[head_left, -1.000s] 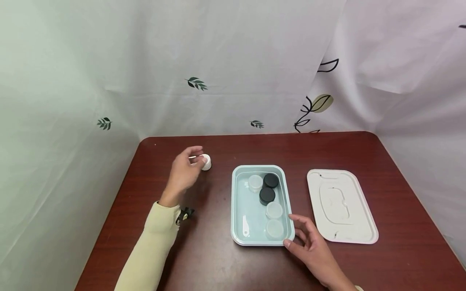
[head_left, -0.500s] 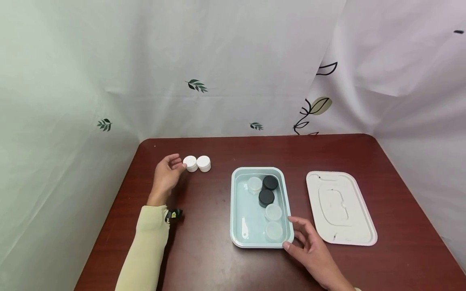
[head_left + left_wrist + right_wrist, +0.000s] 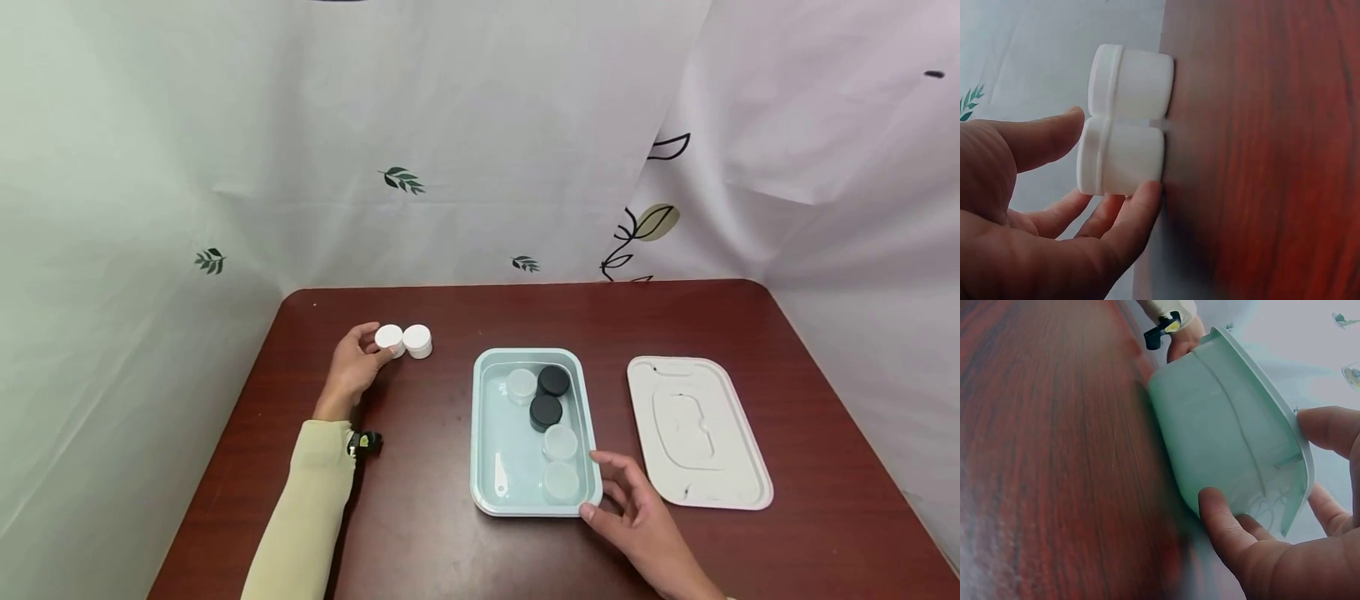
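Note:
Two small white screw-top jars stand side by side, nearly touching, at the table's back left. My left hand (image 3: 354, 367) has its thumb and fingers about the left white jar (image 3: 1125, 156); the right white jar (image 3: 417, 342) stands free beside it. At the near right corner of a light blue plastic tub (image 3: 476, 425), my right hand (image 3: 633, 525) holds on with thumb and curved fingers against the rim and outer wall. Inside the tub are two black-lidded jars (image 3: 546, 412) and several translucent-lidded jars (image 3: 560, 442), grouped toward its right side.
A white rectangular lid (image 3: 712, 475) with a recessed middle lies flat right of the tub. The dark red wooden table (image 3: 420, 517) is bordered by pale leaf-printed cloth (image 3: 465, 125) at the back and sides.
My left hand drew back leftward, revealing two white jars, then moved slightly right to close its fingers about the left one. My right hand keeps its place at the tub.

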Tool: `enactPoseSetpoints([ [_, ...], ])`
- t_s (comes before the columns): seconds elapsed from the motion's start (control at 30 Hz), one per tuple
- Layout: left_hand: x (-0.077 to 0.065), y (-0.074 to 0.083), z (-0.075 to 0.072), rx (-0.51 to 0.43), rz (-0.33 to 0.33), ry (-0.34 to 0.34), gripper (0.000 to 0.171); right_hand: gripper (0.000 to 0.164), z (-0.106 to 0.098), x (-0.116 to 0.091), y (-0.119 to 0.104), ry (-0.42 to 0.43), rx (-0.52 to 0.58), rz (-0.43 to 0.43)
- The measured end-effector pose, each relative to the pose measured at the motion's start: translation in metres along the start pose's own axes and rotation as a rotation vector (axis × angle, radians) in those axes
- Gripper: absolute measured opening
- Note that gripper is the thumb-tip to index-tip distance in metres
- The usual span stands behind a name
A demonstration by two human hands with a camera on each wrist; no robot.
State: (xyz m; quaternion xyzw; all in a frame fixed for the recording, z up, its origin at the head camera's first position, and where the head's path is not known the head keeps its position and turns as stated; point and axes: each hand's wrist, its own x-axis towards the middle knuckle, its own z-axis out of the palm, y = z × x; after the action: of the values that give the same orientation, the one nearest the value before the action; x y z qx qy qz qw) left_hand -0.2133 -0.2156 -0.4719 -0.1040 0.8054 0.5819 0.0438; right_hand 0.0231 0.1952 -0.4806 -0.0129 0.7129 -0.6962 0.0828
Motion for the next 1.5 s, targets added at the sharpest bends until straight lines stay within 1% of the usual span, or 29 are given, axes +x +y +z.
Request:
enactPoseSetpoints([
  [0.1, 0.0, -0.002, 0.002, 0.012, -0.005, 0.0, 0.065, 0.061, 0.0, 0.0, 0.001, -0.011, 0.015, -0.008],
  [0.37, -0.001, -0.005, 0.005, 0.026, 0.027, -0.003, 0.058, 0.062, 0.0, -0.001, 0.002, -0.026, 0.036, -0.011],
  [0.43, -0.002, -0.005, 0.005, 0.018, 0.031, 0.001, 0.058, 0.062, -0.001, -0.001, 0.002, -0.029, 0.038, -0.013],
  [0.6, -0.004, -0.004, 0.003, -0.018, 0.016, 0.031, 0.058, 0.062, 0.0, 0.0, 0.004, -0.038, 0.044, -0.017],
  [0.77, -0.012, 0.004, -0.004, -0.033, 0.016, 0.062, 0.059, 0.062, 0.0, 0.0, 0.004, -0.04, 0.04, -0.025],
  [0.9, -0.021, 0.015, -0.008, -0.052, 0.036, 0.054, 0.06, 0.062, -0.001, 0.001, 0.003, -0.037, 0.037, -0.021],
  [1.0, -0.029, 0.024, -0.009, -0.046, 0.059, 0.033, 0.059, 0.062, -0.001, 0.002, 0.002, -0.042, 0.038, -0.019],
  [1.13, -0.043, 0.039, -0.004, -0.021, 0.116, -0.023, 0.056, 0.063, -0.002, 0.003, 0.001, -0.045, 0.034, -0.008],
  [1.23, -0.054, 0.05, 0.005, 0.009, 0.158, -0.085, 0.054, 0.063, -0.002, 0.003, -0.001, -0.041, 0.026, 0.012],
  [1.3, -0.061, 0.057, 0.012, 0.047, 0.185, -0.119, 0.053, 0.063, -0.003, 0.003, -0.001, -0.039, 0.021, 0.02],
  [1.37, -0.068, 0.063, 0.018, 0.09, 0.209, -0.15, 0.051, 0.063, -0.003, 0.003, -0.001, -0.044, 0.022, 0.016],
  [1.5, -0.08, 0.075, 0.033, 0.136, 0.27, -0.218, 0.049, 0.064, -0.003, 0.003, 0.0, -0.055, 0.029, 0.008],
])
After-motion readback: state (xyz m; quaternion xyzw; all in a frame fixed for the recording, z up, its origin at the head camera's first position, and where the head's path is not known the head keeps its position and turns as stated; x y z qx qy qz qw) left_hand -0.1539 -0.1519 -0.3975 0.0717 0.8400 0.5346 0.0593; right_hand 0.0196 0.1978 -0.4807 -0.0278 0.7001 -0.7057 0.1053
